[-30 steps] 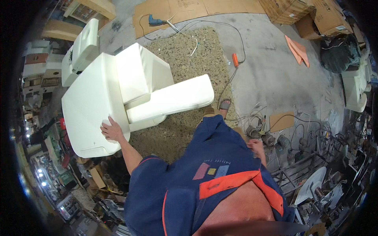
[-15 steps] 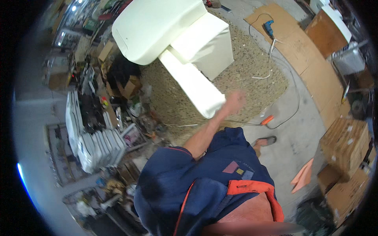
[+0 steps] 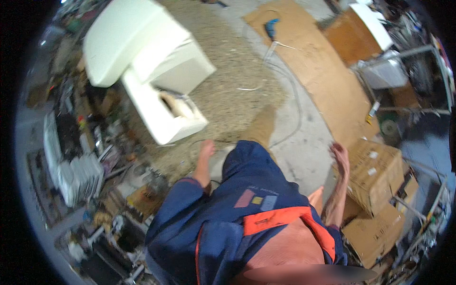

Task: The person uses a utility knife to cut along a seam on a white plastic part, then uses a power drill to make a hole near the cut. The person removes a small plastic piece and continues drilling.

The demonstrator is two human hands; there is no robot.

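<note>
My left hand (image 3: 207,148) hangs beside my body, just short of the near end of a cream upholstered piece of furniture (image 3: 156,114) and apart from it. Motion blurs its fingers, so their grip is unclear. A hollow shows in the furniture's low arm-like part, next to a boxy block and a large rounded panel. Out to the right, my right hand (image 3: 339,154) is held away from my body with loosely bent fingers and nothing visible in it. It is nearest to a cardboard box (image 3: 375,173).
The furniture rests on a speckled mat (image 3: 228,52). A blue corded power tool (image 3: 271,29) lies on flat cardboard (image 3: 308,71). White stacked panels (image 3: 80,178) and clutter line the left. An orange cloth (image 3: 315,198) and a metal-framed rack (image 3: 403,57) are at right.
My left hand has drawn back from the furniture's near end toward my body. My right hand has come into view. The view has shifted, moving the furniture leftward and exposing its hollow.
</note>
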